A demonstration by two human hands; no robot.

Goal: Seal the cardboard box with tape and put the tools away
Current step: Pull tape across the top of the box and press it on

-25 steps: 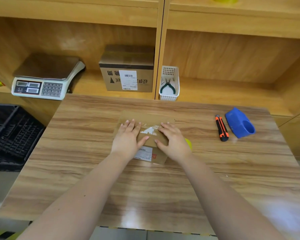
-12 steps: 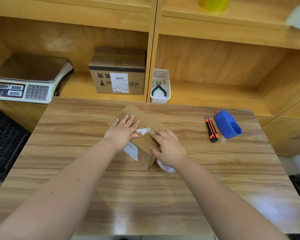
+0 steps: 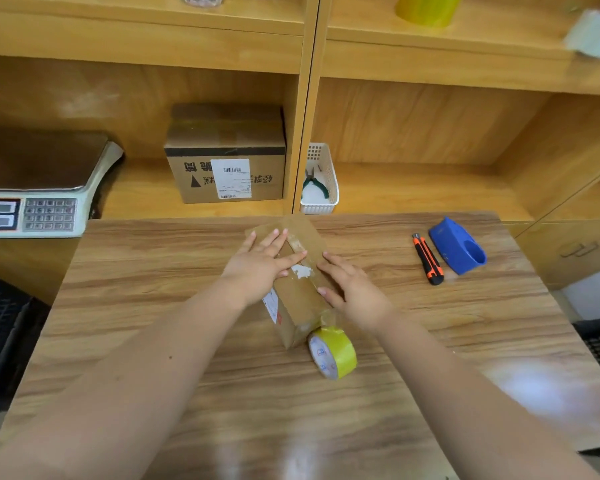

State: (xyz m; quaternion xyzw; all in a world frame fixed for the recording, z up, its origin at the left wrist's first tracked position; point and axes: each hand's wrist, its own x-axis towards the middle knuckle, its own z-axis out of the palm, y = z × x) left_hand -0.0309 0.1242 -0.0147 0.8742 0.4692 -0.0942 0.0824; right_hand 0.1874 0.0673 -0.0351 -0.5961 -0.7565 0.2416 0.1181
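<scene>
Pressing flat on the cardboard box (image 3: 297, 292), left hand (image 3: 262, 268) has fingers spread wide over the top, palm down; right hand (image 3: 352, 292) lies open on the box's right side, fingers loosely apart, gripping nothing. Box sits mid-table (image 3: 222, 393), turned diagonal. Yellow tape roll (image 3: 333, 351) touches its near corner, w/ tape running up onto the box. Utility knife (image 3: 427, 258) & blue tape dispenser (image 3: 457, 245) lie side by side, well apart to the right.

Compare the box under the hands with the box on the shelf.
The box on the table is narrow and lies at an angle, with both hands flat on its top; the box on the shelf is bulkier, sits square and is untouched. The shelf box shows black print and an upside-down label; the table box has a torn white patch. Both are brown cardboard with a white label.
</scene>
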